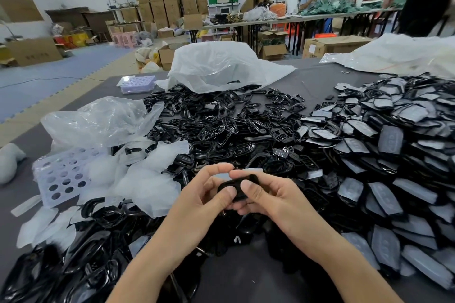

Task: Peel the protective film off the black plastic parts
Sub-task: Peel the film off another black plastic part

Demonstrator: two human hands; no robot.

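Both hands meet low over the middle of the grey surface, and the black plastic part sits between them, just above the heaps. The left hand curls round the part's left end, thumb pressed on the near face. The right hand curls round the other end the same way, so each grip is pinching the part. Most of the piece is hidden by the fingers and its outline is blurred.

A pale strip of protective film shows behind the two forefinger tips. It seems to be lifting off the far edge, though I cannot tell which hand has hold of it.

To the right, a deep pile of film-covered parts runs out of view at the edge. Bare glossy frames are heaped in the centre. Loose peeled films lie on the left, partly burying a lavender perforated tray beneath a crumpled clear bag. A white bag sags open at the far side. The workers at the back tables are too blurred to make out.
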